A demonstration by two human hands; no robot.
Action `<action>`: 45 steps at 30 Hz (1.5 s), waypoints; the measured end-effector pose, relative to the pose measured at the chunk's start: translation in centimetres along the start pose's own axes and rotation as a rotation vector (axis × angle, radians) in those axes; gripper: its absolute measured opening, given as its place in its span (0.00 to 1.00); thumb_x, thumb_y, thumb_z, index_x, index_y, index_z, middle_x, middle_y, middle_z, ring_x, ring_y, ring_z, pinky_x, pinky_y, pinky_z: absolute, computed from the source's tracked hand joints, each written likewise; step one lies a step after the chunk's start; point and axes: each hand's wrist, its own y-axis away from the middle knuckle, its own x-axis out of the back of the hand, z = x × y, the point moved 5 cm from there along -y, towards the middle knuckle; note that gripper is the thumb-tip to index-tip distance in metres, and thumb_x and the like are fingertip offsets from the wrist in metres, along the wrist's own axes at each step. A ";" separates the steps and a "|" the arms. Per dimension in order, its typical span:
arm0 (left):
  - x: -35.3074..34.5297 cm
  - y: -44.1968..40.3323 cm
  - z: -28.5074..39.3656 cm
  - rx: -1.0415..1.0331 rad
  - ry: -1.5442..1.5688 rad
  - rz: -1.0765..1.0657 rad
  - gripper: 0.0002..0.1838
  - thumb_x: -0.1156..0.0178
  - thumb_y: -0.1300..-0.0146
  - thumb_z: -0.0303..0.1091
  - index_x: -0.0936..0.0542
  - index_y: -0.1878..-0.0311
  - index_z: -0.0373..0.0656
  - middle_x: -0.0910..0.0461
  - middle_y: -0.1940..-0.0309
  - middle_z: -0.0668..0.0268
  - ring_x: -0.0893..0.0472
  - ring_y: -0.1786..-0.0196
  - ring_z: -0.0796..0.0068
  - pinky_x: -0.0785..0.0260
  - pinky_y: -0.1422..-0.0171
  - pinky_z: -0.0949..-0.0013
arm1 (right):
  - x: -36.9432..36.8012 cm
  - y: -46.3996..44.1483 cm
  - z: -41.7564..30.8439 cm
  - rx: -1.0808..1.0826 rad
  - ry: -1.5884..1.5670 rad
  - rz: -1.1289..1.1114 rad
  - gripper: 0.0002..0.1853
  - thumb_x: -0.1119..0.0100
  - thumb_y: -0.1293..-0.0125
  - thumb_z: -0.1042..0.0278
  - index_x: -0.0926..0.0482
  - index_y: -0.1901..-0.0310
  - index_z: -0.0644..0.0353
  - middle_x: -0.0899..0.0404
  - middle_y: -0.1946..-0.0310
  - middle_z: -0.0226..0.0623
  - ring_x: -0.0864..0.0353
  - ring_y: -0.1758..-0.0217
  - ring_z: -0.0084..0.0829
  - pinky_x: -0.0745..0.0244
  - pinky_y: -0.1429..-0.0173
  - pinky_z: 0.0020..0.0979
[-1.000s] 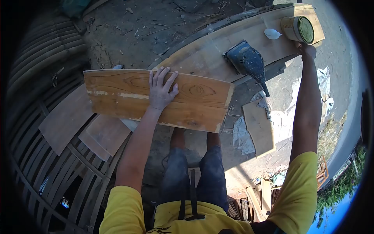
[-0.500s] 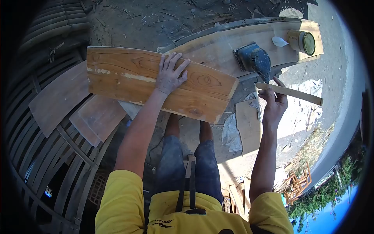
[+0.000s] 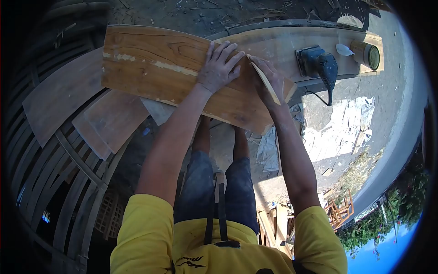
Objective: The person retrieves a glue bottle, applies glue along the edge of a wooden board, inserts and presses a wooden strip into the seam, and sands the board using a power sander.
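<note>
A curved-edge wooden board (image 3: 150, 84) with dark grain and a pale filler streak lies across in front of me. My left hand (image 3: 220, 67) rests flat on it, fingers spread, toward its right half. My right hand (image 3: 273, 78) is closed around a thin, flat wooden strip (image 3: 264, 82), which slants over the board's right part. The strip's far tip is close to my left fingertips. Whether its edge touches the board is hard to make out.
Behind is a longer board (image 3: 269, 43) bearing a blue power sander (image 3: 318, 66), a white teardrop-shaped piece (image 3: 344, 50) and a tin can (image 3: 366, 55). Thin wood panels (image 3: 64, 96) lie on slats at left. A white sheet (image 3: 340, 125) and wood scraps (image 3: 279, 223) are on the right.
My right hand has brought the wooden strip leftward, from beside the sander to over the board. My left hand stays on the board; the view has shifted somewhat.
</note>
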 end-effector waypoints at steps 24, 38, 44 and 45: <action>-0.4 -2.6 -0.2 -0.148 0.365 0.063 0.21 0.36 0.26 0.33 0.20 0.31 0.51 0.13 0.40 0.67 0.16 0.36 0.67 0.30 0.22 0.56 | -0.7 -3.4 2.0 -0.020 0.127 -0.104 0.23 0.30 0.38 0.76 0.23 0.41 0.60 0.13 0.56 0.51 0.13 0.52 0.56 0.18 0.48 0.49; -0.4 -3.4 -0.4 -0.143 0.401 0.029 0.20 0.33 0.36 0.24 0.12 0.42 0.52 0.09 0.48 0.69 0.14 0.46 0.62 0.23 0.32 0.57 | 1.5 22.1 4.8 -0.991 0.075 0.657 0.32 0.30 0.26 0.60 0.29 0.29 0.70 0.22 0.38 0.56 0.19 0.35 0.47 0.25 0.28 0.45; 0.0 -3.6 0.3 -0.151 0.405 -0.003 0.15 0.38 0.29 0.26 0.12 0.42 0.49 0.10 0.45 0.69 0.14 0.42 0.62 0.27 0.28 0.56 | 20.1 11.3 8.4 -0.683 -0.069 1.237 0.27 0.32 0.25 0.59 0.23 0.34 0.70 0.15 0.46 0.47 0.14 0.44 0.35 0.20 0.37 0.34; 0.1 -3.6 0.3 -0.150 0.381 -0.013 0.13 0.40 0.24 0.27 0.11 0.43 0.49 0.10 0.44 0.69 0.14 0.41 0.63 0.28 0.26 0.57 | 22.9 9.0 11.1 -0.691 -0.097 1.230 0.31 0.27 0.29 0.55 0.23 0.33 0.69 0.14 0.45 0.48 0.13 0.42 0.38 0.20 0.35 0.36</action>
